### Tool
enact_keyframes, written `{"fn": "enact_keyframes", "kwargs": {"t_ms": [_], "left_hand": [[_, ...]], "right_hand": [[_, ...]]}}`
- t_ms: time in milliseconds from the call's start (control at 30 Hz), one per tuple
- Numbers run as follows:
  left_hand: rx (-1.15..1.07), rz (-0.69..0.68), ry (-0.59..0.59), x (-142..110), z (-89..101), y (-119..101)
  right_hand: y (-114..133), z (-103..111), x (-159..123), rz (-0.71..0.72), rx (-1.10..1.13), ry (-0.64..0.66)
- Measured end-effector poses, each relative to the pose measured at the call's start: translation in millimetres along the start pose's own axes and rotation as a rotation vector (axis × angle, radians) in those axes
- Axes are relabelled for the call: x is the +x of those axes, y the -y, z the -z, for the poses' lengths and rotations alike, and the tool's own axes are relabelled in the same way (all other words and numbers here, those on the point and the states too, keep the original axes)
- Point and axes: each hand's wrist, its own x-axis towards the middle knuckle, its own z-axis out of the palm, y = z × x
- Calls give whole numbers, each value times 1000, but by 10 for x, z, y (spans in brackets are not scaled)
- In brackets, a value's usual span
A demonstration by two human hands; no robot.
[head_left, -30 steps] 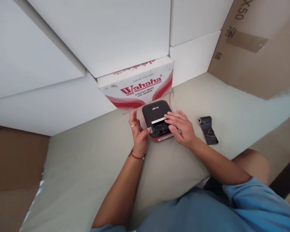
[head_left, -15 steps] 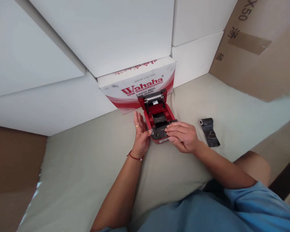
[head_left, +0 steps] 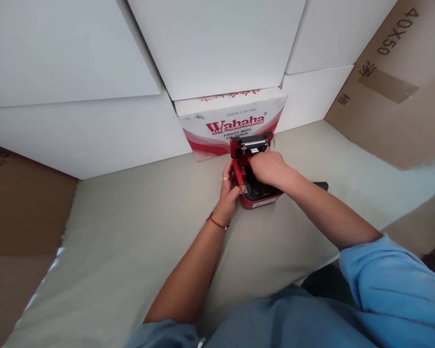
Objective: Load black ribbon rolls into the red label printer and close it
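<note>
A small red label printer (head_left: 258, 199) sits on the pale cushion with its lid (head_left: 253, 143) swung up and open toward the back. My left hand (head_left: 230, 188) grips the printer's left side, fingers curled against the red wall. My right hand (head_left: 268, 167) reaches down into the open compartment, with its fingers bent inward and hidden inside. What they touch I cannot make out. A dark roll (head_left: 321, 184) lies just right of the printer, mostly covered by my right forearm.
A red and white Wahaha carton (head_left: 217, 121) stands directly behind the printer, under stacked white boxes (head_left: 210, 43). Brown cardboard boxes (head_left: 395, 92) flank the right, and another brown box (head_left: 18, 212) the left. The pale cushion (head_left: 130, 227) spreads wide to the left.
The printer lid went from closed to fully raised. My right hand moved from the front edge into the open compartment. The view shifted, so everything sits further right.
</note>
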Motion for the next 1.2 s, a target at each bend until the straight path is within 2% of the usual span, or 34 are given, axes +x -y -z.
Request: {"fn": "enact_keyframes", "kwargs": {"t_ms": [167,500,667,733,800,833,900,967,1033,1133,1200], "left_hand": [[11,8,-7,9,10,14],[-10,7,-2,34,-12,-14],[-6,2,5,38,-9,-16],[-15,4,-4,40,-14,-26],[-29,8,-10,44,-21,-35],[-36,10,-7,47,-25,-39],[-49,9,1,52,-32,-45],[-62,11,-11,57,-36,-47],[-74,18,-38,61,-33,-46],[-85,29,-59,68,-16,-39],[-79,24,-59,73,1,-36]], "right_hand": [[38,-70,-1,-53,1,-47],[-44,-101,44,-47,37,-11],[-136,-147,-183,-55,161,-112],[-277,-172,-399,24,397,-176],[-521,-208,-648,123,725,-248],[-680,-233,-762,132,862,-288],[-1029,-311,-927,46,1046,-380],[-1345,-441,-978,-86,1116,-377],[-1551,-620,-927,-160,1101,-245],[-1646,-912,-781,-163,1013,-126],[-1666,-1069,-722,-164,945,-169]]}}
